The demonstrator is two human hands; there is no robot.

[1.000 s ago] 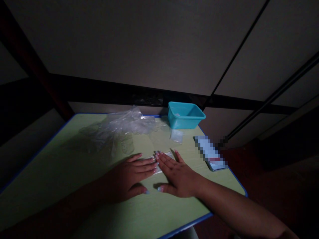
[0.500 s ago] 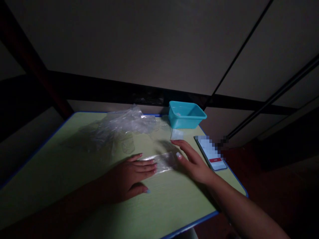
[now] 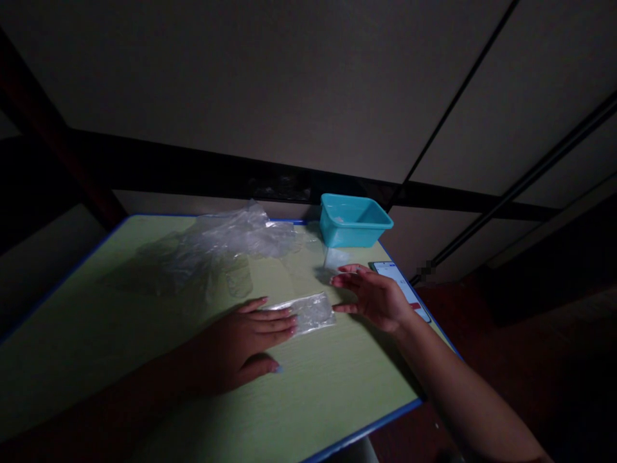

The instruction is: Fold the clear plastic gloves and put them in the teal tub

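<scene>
A flat, folded clear plastic piece [image 3: 314, 311] lies on the green table [image 3: 308, 386]. My left hand [image 3: 250, 341] rests palm down with its fingers spread, the fingertips on the left end of that plastic. Just off its right end is my right hand [image 3: 373, 297], raised a little, palm turned inward and fingers apart, with nothing held. A small whitish sheet [image 3: 337, 258] lies beyond the right hand's fingers.
Crumpled clear plastic bags [image 3: 236, 241] spread over the back left of the table. A turquoise bin [image 3: 354, 233] stands at the back right corner. A lit phone [image 3: 396, 278] lies by the right edge, partly behind my right hand.
My right hand has turned so its palm faces inward, and its fingers have lifted off the plastic's right end. My left hand stays on the plastic. The whole view has shifted slightly.
</scene>
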